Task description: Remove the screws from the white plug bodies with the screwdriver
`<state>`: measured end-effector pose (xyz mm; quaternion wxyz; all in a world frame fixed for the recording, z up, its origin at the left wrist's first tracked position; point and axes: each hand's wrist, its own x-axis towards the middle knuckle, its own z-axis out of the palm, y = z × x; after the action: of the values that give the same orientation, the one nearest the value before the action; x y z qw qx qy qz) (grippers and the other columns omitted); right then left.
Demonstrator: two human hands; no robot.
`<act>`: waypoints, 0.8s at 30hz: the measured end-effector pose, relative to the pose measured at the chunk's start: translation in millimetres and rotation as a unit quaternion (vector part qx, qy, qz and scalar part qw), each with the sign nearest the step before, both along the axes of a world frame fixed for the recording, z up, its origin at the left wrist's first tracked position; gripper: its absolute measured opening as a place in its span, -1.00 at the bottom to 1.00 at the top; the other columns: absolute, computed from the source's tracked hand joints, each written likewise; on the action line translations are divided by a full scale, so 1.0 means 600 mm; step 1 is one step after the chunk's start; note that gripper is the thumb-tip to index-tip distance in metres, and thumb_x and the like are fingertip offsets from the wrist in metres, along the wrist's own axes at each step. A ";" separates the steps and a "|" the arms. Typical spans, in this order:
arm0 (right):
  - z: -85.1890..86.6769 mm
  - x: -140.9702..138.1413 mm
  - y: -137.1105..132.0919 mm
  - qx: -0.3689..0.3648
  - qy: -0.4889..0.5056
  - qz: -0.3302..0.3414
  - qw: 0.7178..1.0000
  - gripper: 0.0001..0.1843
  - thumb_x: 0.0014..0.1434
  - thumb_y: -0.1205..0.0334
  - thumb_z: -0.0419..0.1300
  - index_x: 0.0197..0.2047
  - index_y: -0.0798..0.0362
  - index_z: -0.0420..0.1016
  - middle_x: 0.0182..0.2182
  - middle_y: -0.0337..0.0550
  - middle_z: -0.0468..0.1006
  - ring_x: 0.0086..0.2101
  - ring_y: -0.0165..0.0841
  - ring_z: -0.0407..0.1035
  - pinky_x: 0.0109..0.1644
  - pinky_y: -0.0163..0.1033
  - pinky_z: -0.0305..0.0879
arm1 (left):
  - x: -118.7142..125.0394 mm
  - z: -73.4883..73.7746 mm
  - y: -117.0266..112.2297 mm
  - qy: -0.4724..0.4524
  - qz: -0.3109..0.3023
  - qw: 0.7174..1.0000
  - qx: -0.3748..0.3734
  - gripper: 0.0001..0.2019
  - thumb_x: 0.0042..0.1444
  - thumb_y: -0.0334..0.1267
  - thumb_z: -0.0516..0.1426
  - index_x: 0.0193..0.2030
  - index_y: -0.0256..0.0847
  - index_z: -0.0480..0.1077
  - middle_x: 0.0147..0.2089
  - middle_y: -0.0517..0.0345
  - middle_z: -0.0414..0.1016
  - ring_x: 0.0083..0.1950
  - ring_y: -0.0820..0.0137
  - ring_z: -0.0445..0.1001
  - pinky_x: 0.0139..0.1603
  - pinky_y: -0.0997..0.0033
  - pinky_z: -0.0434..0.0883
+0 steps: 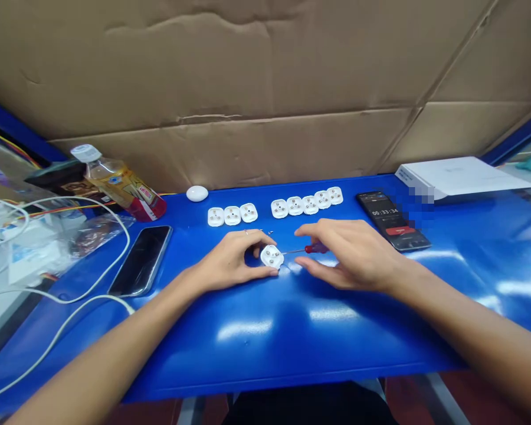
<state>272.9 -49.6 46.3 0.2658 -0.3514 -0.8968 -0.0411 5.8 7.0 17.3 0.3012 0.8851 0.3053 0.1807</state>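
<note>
Between its thumb and fingers my left hand (239, 258) grips a small white plastic socket piece (272, 257) with metal contacts inside, held low over the blue table. My right hand (349, 254) holds a screwdriver (315, 248) with a red handle, which is partly hidden under the palm; the thumb and forefinger are spread. The thin shaft points left and its tip reaches the right side of the socket piece. A few tiny screws (269, 232) lie just behind my left hand.
Similar white pieces stand in two rows, three at left (232, 215) and several at right (310, 205). A white oval object (197, 193), a drink bottle (124, 186), a phone (141, 261) and white cables (92, 289) are leftward. A timer phone (392, 221) and white box (464, 174) are rightward.
</note>
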 end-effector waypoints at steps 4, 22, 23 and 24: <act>0.000 0.000 0.002 0.020 0.001 0.024 1.000 -0.83 0.42 0.27 0.12 0.00 0.13 0.47 -0.36 -0.11 0.61 -0.37 -0.26 0.50 -0.31 -0.18 0.38 | 0.000 -0.001 0.000 -0.001 0.001 1.000 -0.002 -0.57 0.16 0.04 0.36 0.06 -0.16 0.52 -0.20 0.16 0.57 -0.23 0.35 0.51 -0.19 0.38 0.40; -0.002 -0.006 -0.002 -0.031 0.052 0.012 0.998 -0.82 0.33 0.31 0.12 0.00 0.07 0.39 -0.23 -0.03 0.63 -0.27 -0.22 0.54 -0.22 -0.16 0.45 | -0.001 -0.002 0.000 -0.001 0.001 1.000 0.000 -0.55 0.18 0.05 0.35 0.08 -0.18 0.51 -0.20 0.14 0.54 -0.23 0.35 0.48 -0.19 0.39 0.38; -0.002 -0.007 -0.002 -0.034 0.046 -0.005 0.998 -0.83 0.36 0.26 0.13 0.01 0.07 0.39 -0.27 -0.05 0.64 -0.31 -0.22 0.55 -0.28 -0.18 0.43 | -0.001 -0.002 0.000 -0.003 0.000 1.000 -0.001 -0.55 0.18 0.05 0.35 0.08 -0.17 0.51 -0.21 0.15 0.54 -0.24 0.35 0.47 -0.19 0.38 0.38; -0.003 -0.006 -0.002 -0.035 0.037 -0.021 0.998 -0.83 0.39 0.22 0.13 0.01 0.08 0.40 -0.31 -0.08 0.65 -0.36 -0.23 0.55 -0.33 -0.20 0.40 | -0.001 -0.002 0.000 -0.005 -0.001 1.000 -0.002 -0.55 0.18 0.05 0.35 0.08 -0.17 0.51 -0.21 0.15 0.54 -0.24 0.36 0.47 -0.19 0.38 0.38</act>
<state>269.1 -51.0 44.5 0.2855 -0.3807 -0.8795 -0.0019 5.0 6.8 15.9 0.3051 0.8837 0.3033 0.1844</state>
